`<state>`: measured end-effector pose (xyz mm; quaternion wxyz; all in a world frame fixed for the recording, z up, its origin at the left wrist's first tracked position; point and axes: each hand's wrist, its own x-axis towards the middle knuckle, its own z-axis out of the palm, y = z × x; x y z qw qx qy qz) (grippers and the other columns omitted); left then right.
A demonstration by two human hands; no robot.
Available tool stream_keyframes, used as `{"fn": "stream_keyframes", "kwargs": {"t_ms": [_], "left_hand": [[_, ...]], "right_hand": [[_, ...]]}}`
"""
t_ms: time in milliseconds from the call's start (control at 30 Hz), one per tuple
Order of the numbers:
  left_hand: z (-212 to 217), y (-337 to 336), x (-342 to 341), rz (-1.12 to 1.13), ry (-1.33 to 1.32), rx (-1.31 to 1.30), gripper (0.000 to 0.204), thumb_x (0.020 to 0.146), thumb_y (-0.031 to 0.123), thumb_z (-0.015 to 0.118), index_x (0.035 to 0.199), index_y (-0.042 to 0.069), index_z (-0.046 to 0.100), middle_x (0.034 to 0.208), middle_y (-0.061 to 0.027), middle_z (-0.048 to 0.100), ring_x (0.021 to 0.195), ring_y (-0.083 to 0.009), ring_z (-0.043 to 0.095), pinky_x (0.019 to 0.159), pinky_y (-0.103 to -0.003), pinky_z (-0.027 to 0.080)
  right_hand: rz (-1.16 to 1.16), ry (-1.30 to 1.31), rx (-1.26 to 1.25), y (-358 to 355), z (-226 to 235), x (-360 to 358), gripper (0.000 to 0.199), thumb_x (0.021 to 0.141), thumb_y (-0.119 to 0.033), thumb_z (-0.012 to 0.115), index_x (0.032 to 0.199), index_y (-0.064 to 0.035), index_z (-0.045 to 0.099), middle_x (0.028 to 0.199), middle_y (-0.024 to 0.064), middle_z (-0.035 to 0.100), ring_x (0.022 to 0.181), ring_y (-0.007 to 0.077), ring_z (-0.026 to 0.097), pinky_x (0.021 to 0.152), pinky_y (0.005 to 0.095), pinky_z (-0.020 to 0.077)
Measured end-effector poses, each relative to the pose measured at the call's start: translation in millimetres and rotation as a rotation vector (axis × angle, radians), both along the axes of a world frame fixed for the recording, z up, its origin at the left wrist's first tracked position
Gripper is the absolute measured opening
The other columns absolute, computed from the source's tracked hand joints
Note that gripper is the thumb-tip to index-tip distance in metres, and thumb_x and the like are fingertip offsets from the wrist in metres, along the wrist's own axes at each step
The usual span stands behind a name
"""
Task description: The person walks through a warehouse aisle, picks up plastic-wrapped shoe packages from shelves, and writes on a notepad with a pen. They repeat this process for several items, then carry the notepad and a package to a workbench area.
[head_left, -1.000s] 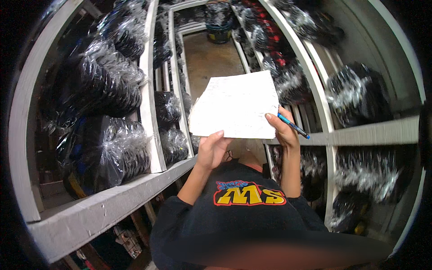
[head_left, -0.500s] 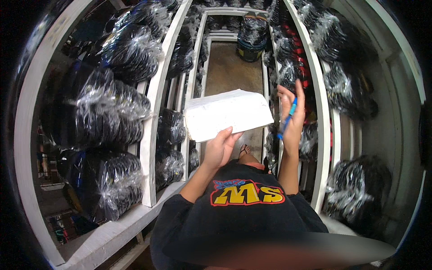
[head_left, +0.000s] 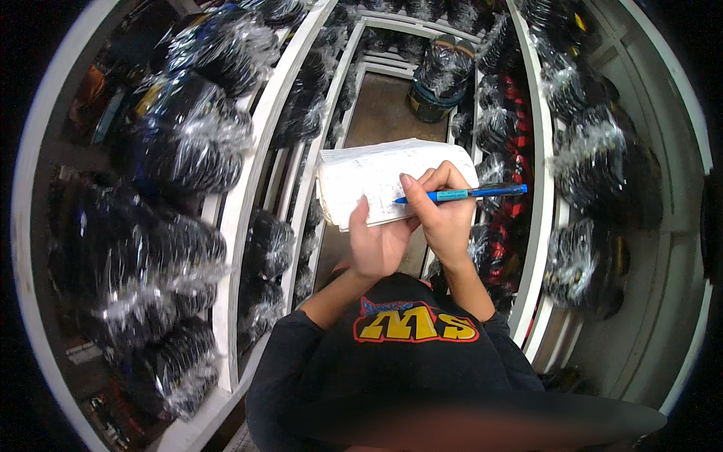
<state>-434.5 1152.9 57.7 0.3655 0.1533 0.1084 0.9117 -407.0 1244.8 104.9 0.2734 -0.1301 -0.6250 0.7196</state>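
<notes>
A white notebook (head_left: pixel 361 175) with a thick stack of pages and handwriting on its upper page lies tilted in front of me. My left hand (head_left: pixel 376 247) supports it from below at the near edge, thumb on the page and fingers mostly hidden underneath. Over the right part of the page, my right hand (head_left: pixel 447 218) pinches a blue pen (head_left: pixel 493 190) between thumb and fingers. The pen's tip points left and is at the written page; whether it touches the paper I cannot tell.
White-framed racks (head_left: pixel 260 173) hold many dark, plastic-wrapped bundles (head_left: pixel 199 135) on both sides. Some bundles on the right show red parts (head_left: pixel 521 120). A narrow brown floor aisle (head_left: pixel 384 105) runs ahead, with a dark bucket (head_left: pixel 433 102) holding a wrapped bundle at its far end.
My right hand has come left from beside the notebook to over its page, turning the pen into a writing grip. My left thumb has moved onto the page. The view has shifted slightly.
</notes>
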Motion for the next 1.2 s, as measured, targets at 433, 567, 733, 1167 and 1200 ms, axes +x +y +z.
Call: {"fn": "stream_keyframes", "kwargs": {"t_ms": [433, 567, 733, 1167, 1200], "left_hand": [[30, 91, -190, 0.088, 0.082, -0.344, 0.067, 0.084, 0.046, 0.034, 0.135, 0.006, 0.017, 0.135, -0.0118, 0.029, 0.125, -0.0254, 0.03, 0.105, -0.04, 0.021], [29, 103, -221, 0.081, 0.137, -0.369, 0.068, 0.084, 0.047, 0.033, 0.136, 0.007, 0.016, 0.135, -0.0127, 0.028, 0.125, -0.026, 0.029, 0.104, -0.041, 0.022], [29, 120, -245, 0.076, 0.095, -0.389, 0.069, 0.083, 0.046, 0.035, 0.136, 0.007, 0.015, 0.136, -0.0135, 0.027, 0.126, -0.0262, 0.028, 0.105, -0.041, 0.021], [28, 180, -287, 0.078, 0.036, -0.368, 0.067, 0.081, 0.036, 0.037, 0.136, 0.006, 0.013, 0.137, -0.0128, 0.025, 0.128, -0.0253, 0.024, 0.107, -0.04, 0.016], [28, 185, -290, 0.07, 0.022, -0.369, 0.067, 0.081, 0.035, 0.037, 0.136, 0.006, 0.013, 0.137, -0.013, 0.025, 0.128, -0.0254, 0.024, 0.107, -0.04, 0.015]], "right_hand": [[-0.042, 0.035, 0.112, 86, 19, -195, 0.024, 0.073, -0.002, 0.066, 0.06, -0.0025, 0.046, 0.056, 0.0021, 0.052, 0.051, 0.0041, 0.043, 0.047, 0.0196, 0.0353], [-0.045, -0.005, 0.18, 101, 18, -222, 0.025, 0.073, -0.001, 0.066, 0.059, -0.0022, 0.045, 0.055, 0.0029, 0.052, 0.05, 0.0045, 0.043, 0.047, 0.0201, 0.0353], [-0.059, 0.029, 0.115, 118, 13, -249, 0.024, 0.072, -0.001, 0.066, 0.059, -0.0021, 0.046, 0.054, 0.0029, 0.052, 0.05, 0.0045, 0.043, 0.046, 0.0203, 0.0347], [-0.052, -0.02, 0.088, 179, 12, -293, 0.024, 0.073, 0.0, 0.064, 0.059, -0.0029, 0.045, 0.054, 0.0004, 0.05, 0.05, 0.0037, 0.041, 0.046, 0.0196, 0.0331], [-0.066, -0.018, 0.083, 184, 11, -297, 0.024, 0.073, 0.0, 0.064, 0.059, -0.003, 0.044, 0.054, 0.0003, 0.049, 0.05, 0.0036, 0.04, 0.046, 0.0195, 0.0329]]}}
